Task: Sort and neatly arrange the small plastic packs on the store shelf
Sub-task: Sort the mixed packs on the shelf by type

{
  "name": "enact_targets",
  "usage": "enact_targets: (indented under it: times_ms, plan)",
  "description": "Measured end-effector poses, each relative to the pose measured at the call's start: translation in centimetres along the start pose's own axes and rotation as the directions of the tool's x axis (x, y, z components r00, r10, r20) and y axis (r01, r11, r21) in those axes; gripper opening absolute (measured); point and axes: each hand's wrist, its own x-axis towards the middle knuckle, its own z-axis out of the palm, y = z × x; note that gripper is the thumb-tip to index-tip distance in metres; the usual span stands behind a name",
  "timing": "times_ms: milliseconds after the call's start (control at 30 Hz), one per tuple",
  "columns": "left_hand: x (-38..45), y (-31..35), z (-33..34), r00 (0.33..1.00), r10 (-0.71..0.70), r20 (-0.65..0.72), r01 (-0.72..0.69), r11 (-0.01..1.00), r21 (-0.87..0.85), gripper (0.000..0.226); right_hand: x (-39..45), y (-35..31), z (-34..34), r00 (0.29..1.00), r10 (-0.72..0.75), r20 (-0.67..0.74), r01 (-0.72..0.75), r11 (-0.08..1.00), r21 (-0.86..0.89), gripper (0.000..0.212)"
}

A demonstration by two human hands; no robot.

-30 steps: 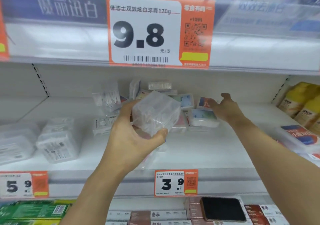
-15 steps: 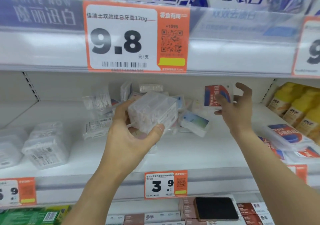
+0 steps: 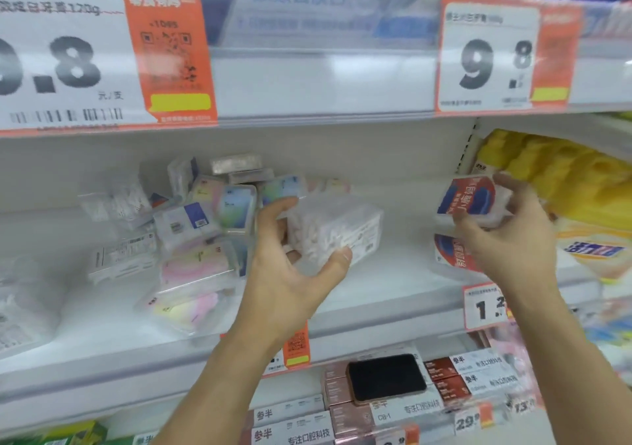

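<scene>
The left hand (image 3: 290,273) holds a clear box (image 3: 337,231) above the white shelf (image 3: 393,284), near the middle of the view. Its fingers (image 3: 277,210) curl over the box's top left edge and the thumb (image 3: 333,261) presses up from below at the front, so the hand is clamped on it. The box is frosted and blurred; it seems to hold small white pieces, with print on its right face. Its long axis runs left to right, rising slightly toward the right.

The right hand (image 3: 509,236) is raised off to the right, apart from the left, and grips a red-and-blue pack (image 3: 470,201) from behind and below, fingers closed around its right end. The pack is tilted, its printed face turned toward the camera and its long axis leaning up to the right. Just below it a second red-and-blue pack (image 3: 451,253) lies on the shelf, partly hidden by the right wrist.

Left of the clear box a loose pile of pastel packs (image 3: 208,232) leans at mixed angles against the back of the shelf, close beside the left fingers. Further left lie clear bags (image 3: 113,201) of white items. Yellow bags (image 3: 561,174) crowd the bay behind the right hand. Price tags (image 3: 492,54) hang from the shelf above, and a dark phone (image 3: 386,378) rests on boxes on the shelf below.
</scene>
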Motion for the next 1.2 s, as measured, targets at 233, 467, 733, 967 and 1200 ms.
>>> enact_targets:
  times_ms: [233, 467, 733, 967, 1200]
  plan:
    - [0.4, -0.4, 2.3, 1.0, -0.013, 0.016, 0.013, 1.0, 0.019, 0.076, 2.4, 4.4, -1.4, 0.992, 0.12, -0.047, -0.127, 0.846, -0.518, 0.07]
    - [-0.1, -0.3, 2.0, 0.999, -0.02, 0.038, 0.019, 1.0, 0.022, 0.075, 2.2, 5.9, -1.0, 0.975, 0.175, 0.135, -0.087, 0.867, -0.49, 0.073]
    - [-0.7, 0.3, -1.4, 1.0, -0.026, 0.011, 0.026, 1.0, -0.004, 0.077, 1.3, 2.7, 1.8, 0.992, -0.029, -0.119, -0.022, 0.913, -0.407, 0.064]
    - [-0.8, 1.1, -6.8, 0.997, 0.07, -0.023, -0.071, 0.995, -0.068, 0.074, -6.1, -7.6, 5.7, 0.926, -0.231, 0.298, 0.082, 0.895, 0.438, 0.024]
    - [-2.6, 1.3, -14.3, 0.994, 0.091, 0.054, -0.094, 0.994, 0.051, 0.077, -11.5, -14.4, 10.5, 0.533, -0.125, 0.837, -0.557, 0.692, 0.458, 0.058]
